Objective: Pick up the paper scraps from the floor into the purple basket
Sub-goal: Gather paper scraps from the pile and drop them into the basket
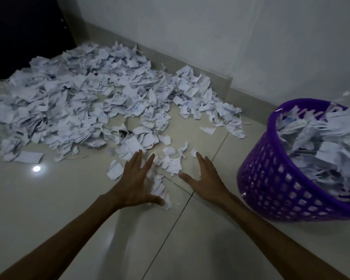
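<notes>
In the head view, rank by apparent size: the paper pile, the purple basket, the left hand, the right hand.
1. Paper pile
2. Purple basket
3. Left hand and right hand: alike, not ranked.

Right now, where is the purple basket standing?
In the head view, the purple basket stands on the floor at the right edge, near the wall, just right of the right hand; it already holds many paper scraps.

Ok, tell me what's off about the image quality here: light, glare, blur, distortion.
Head view: dim and bluish overall; one bright round glare spot reflects off the glossy floor tiles; the left hand looks slightly motion-smeared over the small scraps; wide-angle bending tilts the purple basket and curves the wall's base; the big paper pile is soft in detail.
</notes>
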